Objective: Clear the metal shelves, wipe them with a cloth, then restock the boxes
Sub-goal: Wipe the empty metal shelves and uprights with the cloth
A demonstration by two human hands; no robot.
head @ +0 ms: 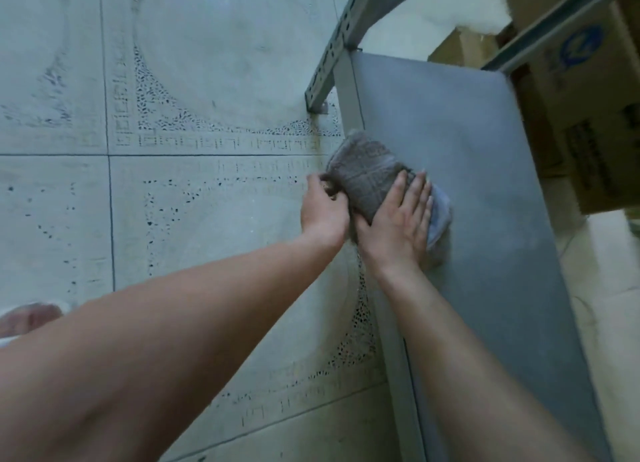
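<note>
A bare grey metal shelf (467,191) runs along the right side of the head view. A folded grey cloth (367,174) lies on its front edge. My right hand (398,226) presses flat on the cloth with straight fingers. My left hand (323,208) pinches the cloth's left end, just off the shelf edge. A paler blue part of the cloth shows under my right fingers.
A perforated grey upright (332,52) of the rack stands at the shelf's far corner. Cardboard boxes (588,90) sit behind the rack at the upper right. Patterned floor tiles (173,149) fill the left. A pale foot or shoe (31,317) shows at the left edge.
</note>
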